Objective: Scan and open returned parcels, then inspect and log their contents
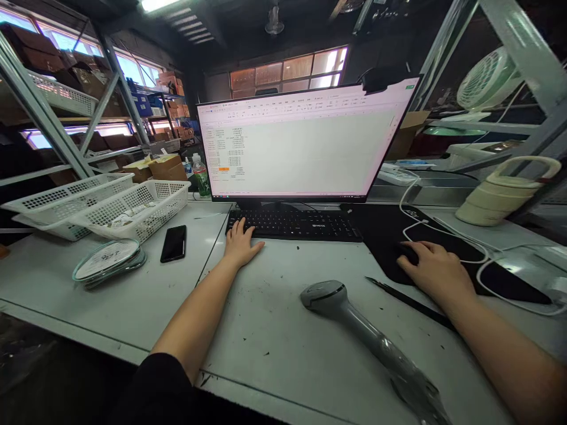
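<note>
Scanner: a grey handheld scanner (354,319) lies on the white table (274,342), nearest to the camera, between the two forearms; no hand touches it.
Pen: a thin dark pen (410,302) lies just beside the mouse pad, near the right wrist.
Right hand: the right hand (436,271) rests on a black mouse (406,252) on the dark mouse pad (443,248); the fingers are curved loosely over it, a light cover and not a tight grip.
Left hand: the left hand (241,243) lies flat, fingers almost straight, fingertips on the left end of the black keyboard (295,224); it holds nothing.
Phone: a black phone (173,242) lies apart, to the left of the keyboard.
Baskets: white mesh baskets (133,206) stand further left, with flat reels (108,261) in front.
Monitor: the monitor (305,144) behind the keyboard shows a spreadsheet; its text is too small to read.
Step in hand: it seems computer work, pointing with the mouse while the other hand waits on the keys.
Next move: it probably calls for small, exact mouse motion and light key presses.
</note>
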